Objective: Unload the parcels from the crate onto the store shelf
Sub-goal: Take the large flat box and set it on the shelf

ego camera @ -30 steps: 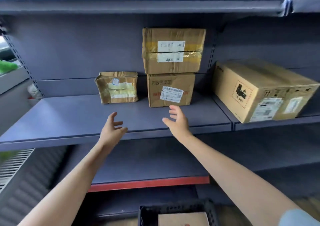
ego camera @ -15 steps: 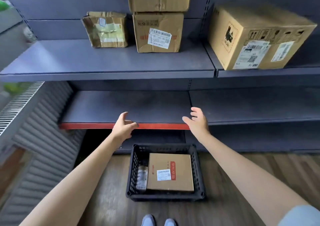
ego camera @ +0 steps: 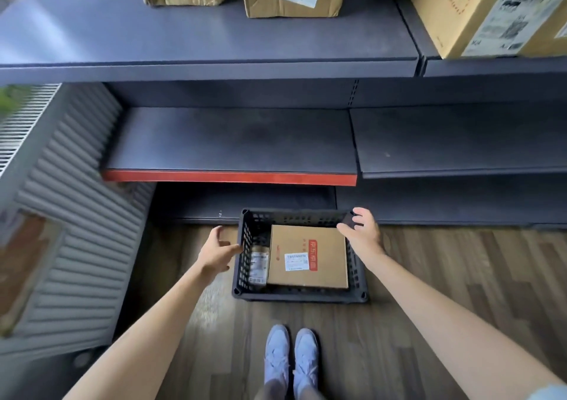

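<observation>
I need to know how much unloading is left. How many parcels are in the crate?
2 visible: a flat cardboard box filling most of the black crate, and a small labelled packet wedged beside it on the left. More may be hidden underneath the box.

Matt cardboard parcel (ego camera: 308,257), black plastic crate (ego camera: 302,295)

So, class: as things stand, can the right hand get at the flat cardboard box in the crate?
Probably yes. The right hand hovers open by the box's far right corner, the crate has no lid, and nothing lies on the box.
</observation>
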`<state>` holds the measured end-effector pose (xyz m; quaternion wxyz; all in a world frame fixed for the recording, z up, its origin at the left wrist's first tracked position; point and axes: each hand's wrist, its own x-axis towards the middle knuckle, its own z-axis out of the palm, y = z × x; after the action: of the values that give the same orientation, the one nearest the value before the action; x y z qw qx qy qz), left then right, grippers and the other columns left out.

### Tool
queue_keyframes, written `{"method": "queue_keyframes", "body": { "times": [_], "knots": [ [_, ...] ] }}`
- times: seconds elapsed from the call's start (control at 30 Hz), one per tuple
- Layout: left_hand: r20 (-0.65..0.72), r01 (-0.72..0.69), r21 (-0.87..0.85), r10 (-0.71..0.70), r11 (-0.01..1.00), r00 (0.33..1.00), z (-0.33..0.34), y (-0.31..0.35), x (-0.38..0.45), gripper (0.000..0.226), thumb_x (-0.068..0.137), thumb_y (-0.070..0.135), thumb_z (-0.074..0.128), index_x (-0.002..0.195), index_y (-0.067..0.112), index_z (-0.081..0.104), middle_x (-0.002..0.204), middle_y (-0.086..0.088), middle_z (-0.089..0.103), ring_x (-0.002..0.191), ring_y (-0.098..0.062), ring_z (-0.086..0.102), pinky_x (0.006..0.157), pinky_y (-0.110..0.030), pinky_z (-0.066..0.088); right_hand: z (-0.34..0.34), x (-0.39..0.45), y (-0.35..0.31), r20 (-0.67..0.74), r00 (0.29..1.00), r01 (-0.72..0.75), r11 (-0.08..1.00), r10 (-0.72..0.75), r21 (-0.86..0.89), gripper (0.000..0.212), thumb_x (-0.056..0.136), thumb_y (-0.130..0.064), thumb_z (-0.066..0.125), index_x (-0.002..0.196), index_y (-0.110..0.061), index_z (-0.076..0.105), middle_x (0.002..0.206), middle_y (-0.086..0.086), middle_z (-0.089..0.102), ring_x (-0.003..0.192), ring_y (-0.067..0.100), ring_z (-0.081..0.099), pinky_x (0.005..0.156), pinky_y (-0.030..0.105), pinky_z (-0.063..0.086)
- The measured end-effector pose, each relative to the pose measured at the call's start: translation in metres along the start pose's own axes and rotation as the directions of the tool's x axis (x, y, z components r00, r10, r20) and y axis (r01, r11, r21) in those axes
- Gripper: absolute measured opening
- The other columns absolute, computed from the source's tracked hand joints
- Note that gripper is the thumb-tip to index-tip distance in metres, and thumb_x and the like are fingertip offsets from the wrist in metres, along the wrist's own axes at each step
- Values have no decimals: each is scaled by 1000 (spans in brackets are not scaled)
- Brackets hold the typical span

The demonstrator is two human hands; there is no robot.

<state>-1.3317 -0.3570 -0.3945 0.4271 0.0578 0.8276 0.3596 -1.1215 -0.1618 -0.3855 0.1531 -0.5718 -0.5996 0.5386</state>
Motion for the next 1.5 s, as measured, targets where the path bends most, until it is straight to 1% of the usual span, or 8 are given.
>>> {"method": "queue_keyframes", "body": {
  "times": [0.3,0.43,0.57,0.7,0.97,1.23,1.43,1.5],
  "knots": [
    [94,-41,289,15,957,995,35,-39,50,65,79,3,63,138,11,37,99,-4,57,92,-25,60,59,-20,44,39,40,56,28,993,-114,992,115,-46,50,82,-11,68,127,-10,47,131,15,51,117,28,50,92,33,41],
    [174,-120,435,47,893,984,68,-89,107,60,77,0,60,133,9,41,117,-14,62,103,-32,62,78,-34,53,69,85,117,106,985,-121,986,133,-117,49,82,-13,69,126,-11,47,132,9,51,115,23,50,99,37,41],
    [174,-111,440,37,891,984,104,-146,177,64,77,1,60,137,11,39,120,-14,62,101,-28,62,80,-32,52,106,132,190,132,984,-90,977,117,-193,50,81,-11,69,127,-11,48,131,5,51,108,13,46,92,26,36],
    [162,-34,375,-29,926,986,143,-200,243,67,80,4,64,140,15,35,122,-6,58,87,-15,61,53,-9,45,136,159,276,87,980,-153,956,180,-249,50,80,-17,71,125,-14,49,129,3,52,109,15,49,92,29,39],
    [101,66,336,-105,940,989,205,-270,330,59,78,11,69,129,22,42,95,5,55,74,-10,54,49,-9,38,146,211,393,-111,947,-321,868,301,-378,66,75,-28,74,133,-20,43,137,8,48,122,26,45,86,26,33],
    [114,107,295,-146,950,983,231,-294,361,68,73,8,70,133,17,38,97,-2,58,98,-29,60,89,-43,52,150,243,427,-199,925,-380,787,324,-486,86,71,-33,77,141,-18,30,143,11,39,129,30,40,101,35,36],
    [74,174,156,-188,972,979,238,-291,369,60,71,-1,66,113,33,38,81,6,57,65,-8,59,45,-15,49,155,243,437,-285,907,-420,702,310,-575,83,71,-29,75,139,-13,30,140,16,34,128,36,36,100,42,35],
    [83,182,116,-192,976,978,239,-291,370,54,72,-3,64,107,31,41,87,1,59,71,-14,61,57,-21,57,154,243,439,-280,901,-434,687,331,-583,85,71,-28,76,140,-10,29,141,18,33,128,37,37,100,41,36]
  ]
}}
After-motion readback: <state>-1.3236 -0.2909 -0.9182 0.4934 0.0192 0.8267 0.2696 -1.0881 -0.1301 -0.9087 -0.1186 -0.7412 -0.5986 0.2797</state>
